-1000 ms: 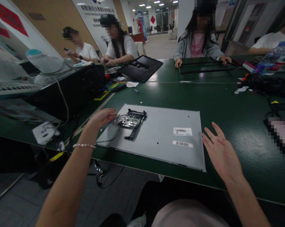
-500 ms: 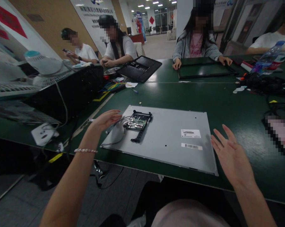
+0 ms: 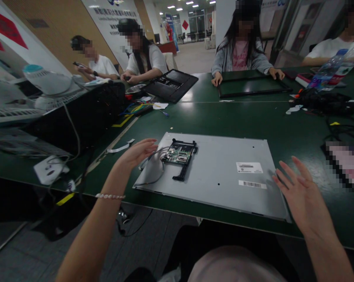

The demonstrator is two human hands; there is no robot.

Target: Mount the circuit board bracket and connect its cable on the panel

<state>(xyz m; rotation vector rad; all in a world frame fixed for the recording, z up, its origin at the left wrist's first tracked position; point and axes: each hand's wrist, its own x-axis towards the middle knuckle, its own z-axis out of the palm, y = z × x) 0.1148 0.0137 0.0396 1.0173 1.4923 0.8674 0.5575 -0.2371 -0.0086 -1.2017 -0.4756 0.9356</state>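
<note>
A silver-grey display panel (image 3: 212, 168) lies flat on the green table, bearing two white labels near its right side. On its left half sits a black bracket (image 3: 182, 168) with a green circuit board (image 3: 179, 154), and thin grey cables loop off toward the left edge. My left hand (image 3: 140, 150) is open at the panel's upper left edge, fingers stretched and close to the cables. At the right edge my right hand (image 3: 303, 194) is open, fingers spread, its fingertips at the rim. Whether either hand touches the panel, I cannot tell.
Across the table a co-worker's hands hold a black frame (image 3: 253, 93). A black monitor housing (image 3: 172, 85) lies at the far side. Left stand a dark panel (image 3: 77, 113) and a white strip (image 3: 119, 149). Bottles (image 3: 326, 70) and a phone (image 3: 347, 162) are on the right.
The panel, with the bracket and board on it, has shifted right across the table. Both my hands have moved right along with it. A white strip on the left shows more fully.
</note>
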